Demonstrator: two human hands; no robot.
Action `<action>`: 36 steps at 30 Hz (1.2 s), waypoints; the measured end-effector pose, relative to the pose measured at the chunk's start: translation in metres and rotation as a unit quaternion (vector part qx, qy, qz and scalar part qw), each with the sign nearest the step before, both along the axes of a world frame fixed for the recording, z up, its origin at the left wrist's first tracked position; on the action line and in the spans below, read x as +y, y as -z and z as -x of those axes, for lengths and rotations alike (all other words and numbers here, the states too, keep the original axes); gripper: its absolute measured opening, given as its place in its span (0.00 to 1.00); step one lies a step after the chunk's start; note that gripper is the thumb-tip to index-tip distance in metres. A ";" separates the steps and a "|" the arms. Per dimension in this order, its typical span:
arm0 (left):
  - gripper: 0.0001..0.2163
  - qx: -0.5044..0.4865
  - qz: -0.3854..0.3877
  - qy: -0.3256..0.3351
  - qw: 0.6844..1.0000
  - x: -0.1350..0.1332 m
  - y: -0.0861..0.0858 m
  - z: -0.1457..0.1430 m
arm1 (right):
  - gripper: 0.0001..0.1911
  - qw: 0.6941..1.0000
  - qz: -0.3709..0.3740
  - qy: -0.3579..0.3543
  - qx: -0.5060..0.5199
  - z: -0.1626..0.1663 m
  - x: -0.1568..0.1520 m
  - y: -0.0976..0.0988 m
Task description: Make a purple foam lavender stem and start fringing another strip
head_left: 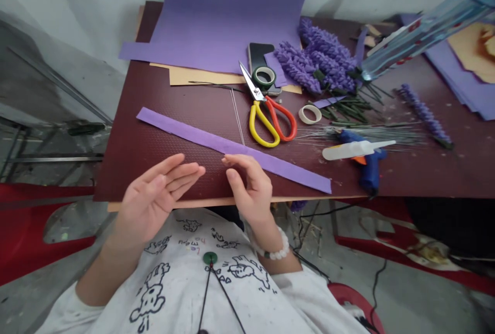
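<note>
My left hand (152, 197) hovers over the table's front edge, its palm turned up and inward, fingers stretched out and holding nothing. My right hand (252, 185) is beside it, with gently bent fingers and the thumb apart; nothing shows in it. Just beyond both hands a long purple paper strip (216, 140) lies slantwise on the table. The fingers of my right hand overlap its lower edge in view; I cannot tell whether they touch. Behind the strip lie two thin wires (237, 116) and open scissors (261, 104) with one yellow and one red handle.
Purple paper (232, 19) rises against the wall. A phone (258, 55), green tape (263, 77) and white tape (310, 114) lie near the scissors. To the right are purple flower spikes (320, 58), wires (394, 134), a blue glue gun (369, 171), a white nozzle bottle (350, 150) and a clear bottle (425, 30).
</note>
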State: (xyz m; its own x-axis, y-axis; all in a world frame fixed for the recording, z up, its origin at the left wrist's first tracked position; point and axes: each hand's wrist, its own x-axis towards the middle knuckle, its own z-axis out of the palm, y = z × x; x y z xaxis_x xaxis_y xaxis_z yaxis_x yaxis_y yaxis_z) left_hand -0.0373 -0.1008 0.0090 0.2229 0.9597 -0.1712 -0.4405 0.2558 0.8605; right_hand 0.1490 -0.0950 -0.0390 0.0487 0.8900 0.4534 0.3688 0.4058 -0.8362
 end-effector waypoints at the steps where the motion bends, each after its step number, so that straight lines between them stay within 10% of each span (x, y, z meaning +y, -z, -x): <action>1: 0.13 -0.015 0.012 0.027 0.999 0.001 0.000 -0.002 | 0.11 1.000 -0.012 -0.004 -0.005 0.000 -0.001 -0.003; 9: 0.28 -0.047 0.105 0.142 0.983 0.004 0.008 -0.014 | 0.10 0.988 -0.095 -0.033 -0.113 0.007 0.007 -0.020; 25: 0.26 0.110 -0.101 0.204 0.967 -0.010 0.033 -0.010 | 0.13 0.998 0.068 0.013 -0.005 0.016 0.005 -0.017; 36: 0.29 -0.055 -0.008 0.219 0.974 -0.002 0.010 -0.020 | 0.17 0.993 0.012 0.019 0.117 0.005 0.004 -0.013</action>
State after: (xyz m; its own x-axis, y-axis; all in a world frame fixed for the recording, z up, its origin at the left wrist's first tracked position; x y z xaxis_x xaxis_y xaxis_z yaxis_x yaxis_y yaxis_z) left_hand -0.0170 -0.1030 -0.0009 0.6273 0.7712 -0.1082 -0.3823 0.4261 0.8199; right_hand 0.1439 -0.0906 -0.0262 0.1837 0.8956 0.4052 0.1784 0.3751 -0.9097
